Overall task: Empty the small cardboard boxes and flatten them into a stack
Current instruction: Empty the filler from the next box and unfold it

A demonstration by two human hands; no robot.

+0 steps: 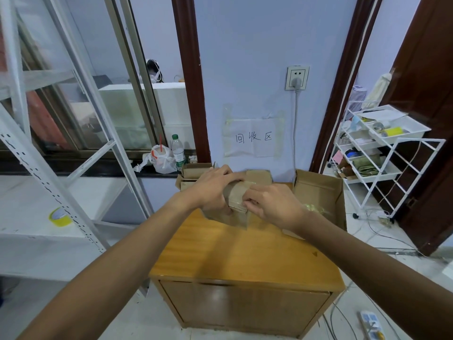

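Over the wooden table [245,253], the left hand [213,190] gripped a small taped cardboard box [236,218], fingers [226,212] curled round it, while the right hand [275,208] pinched its tape seam. The box seemed sealed, contents unseen; peeling the tape looked next. Beside it, a larger open box [318,192] held crumpled clear material.
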